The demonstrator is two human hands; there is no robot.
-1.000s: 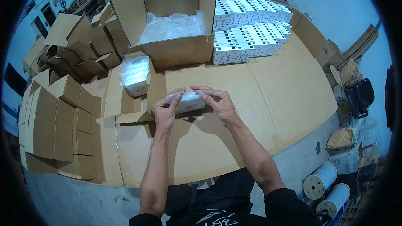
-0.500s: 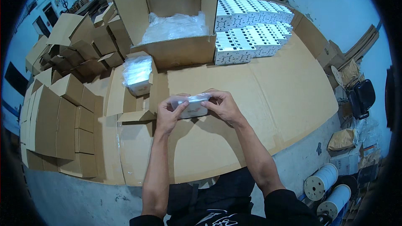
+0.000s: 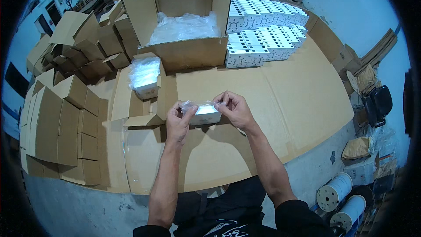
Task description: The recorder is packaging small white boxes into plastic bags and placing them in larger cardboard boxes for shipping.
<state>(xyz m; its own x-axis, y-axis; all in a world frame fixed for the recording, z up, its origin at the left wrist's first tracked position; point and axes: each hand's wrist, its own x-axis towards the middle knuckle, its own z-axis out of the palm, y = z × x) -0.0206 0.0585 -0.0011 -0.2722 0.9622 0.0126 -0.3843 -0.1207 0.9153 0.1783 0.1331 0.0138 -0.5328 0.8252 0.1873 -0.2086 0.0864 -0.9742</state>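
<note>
Plastic-wrapped box (image 3: pixel 206 116) between both hands (image 3: pixel 176 125) (image 3: pixel 237 112)

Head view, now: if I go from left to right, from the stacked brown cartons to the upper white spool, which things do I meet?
Stacked brown cartons, open small cardboard carton, left hand, white box in clear film, right hand, upper white spool.
</note>
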